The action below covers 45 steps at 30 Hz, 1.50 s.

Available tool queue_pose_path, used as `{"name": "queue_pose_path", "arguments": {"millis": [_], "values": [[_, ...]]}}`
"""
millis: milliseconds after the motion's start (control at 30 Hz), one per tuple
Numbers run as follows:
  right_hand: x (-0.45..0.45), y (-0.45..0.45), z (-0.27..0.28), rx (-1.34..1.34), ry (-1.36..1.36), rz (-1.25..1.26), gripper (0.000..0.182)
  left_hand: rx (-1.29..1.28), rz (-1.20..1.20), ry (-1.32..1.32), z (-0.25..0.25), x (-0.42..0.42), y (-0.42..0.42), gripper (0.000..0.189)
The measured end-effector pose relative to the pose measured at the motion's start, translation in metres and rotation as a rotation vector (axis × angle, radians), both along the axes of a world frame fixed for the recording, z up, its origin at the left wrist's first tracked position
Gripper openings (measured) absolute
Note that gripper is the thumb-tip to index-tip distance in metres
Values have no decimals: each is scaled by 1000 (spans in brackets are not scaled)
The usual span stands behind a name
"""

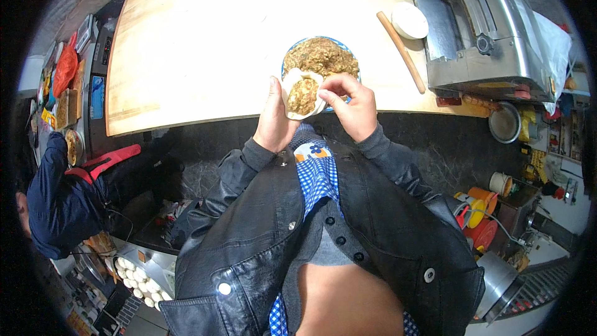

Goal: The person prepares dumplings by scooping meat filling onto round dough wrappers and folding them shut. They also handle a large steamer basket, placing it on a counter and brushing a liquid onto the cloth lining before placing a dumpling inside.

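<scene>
A round dough wrapper (pixel 293 78) with brown minced filling (pixel 302 97) in its middle rests in my left hand (pixel 275 119), whose thumb points up along the dough's left edge. My right hand (pixel 355 106) pinches the wrapper's right rim between thumb and forefinger. The wrapper is still open at the top, so the filling shows. Just behind both hands is a blue-rimmed dish (pixel 285 51) heaped with the same chopped filling (pixel 322 53). The dough and my right hand hide part of its near side.
The wooden worktop (pixel 196 70) bears a rolling pin (pixel 401 52), a white ball of dough (pixel 409 20) and a steel dough-rolling machine (pixel 494 51) at right. At left, another person in a dark blue sleeve (pixel 65 196) stands near a side counter. White buns (pixel 137 280) lie on a tray at lower left.
</scene>
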State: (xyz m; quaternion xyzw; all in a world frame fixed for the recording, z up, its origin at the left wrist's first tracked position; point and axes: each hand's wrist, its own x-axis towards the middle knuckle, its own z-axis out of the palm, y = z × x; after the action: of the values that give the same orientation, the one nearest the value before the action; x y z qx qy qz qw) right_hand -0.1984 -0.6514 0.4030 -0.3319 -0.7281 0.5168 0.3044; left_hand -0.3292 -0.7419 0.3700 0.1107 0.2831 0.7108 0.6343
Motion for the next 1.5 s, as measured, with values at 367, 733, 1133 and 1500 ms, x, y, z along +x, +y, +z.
{"name": "queue_pose_path", "arguments": {"millis": [367,733,1133,1500], "values": [[5,0,-2,263,-76,31,8,-74,-97,101,6,-9,-10,44],[6,-2,3,268,-103,25,11,-98,-125,256,7,-7,-7,42],[6,-10,1,436,-106,100,11,-163,-279,404,4,-9,-14,38],[14,-3,15,180,-119,46,12,-46,-279,233,3,-21,-9,52]]}}
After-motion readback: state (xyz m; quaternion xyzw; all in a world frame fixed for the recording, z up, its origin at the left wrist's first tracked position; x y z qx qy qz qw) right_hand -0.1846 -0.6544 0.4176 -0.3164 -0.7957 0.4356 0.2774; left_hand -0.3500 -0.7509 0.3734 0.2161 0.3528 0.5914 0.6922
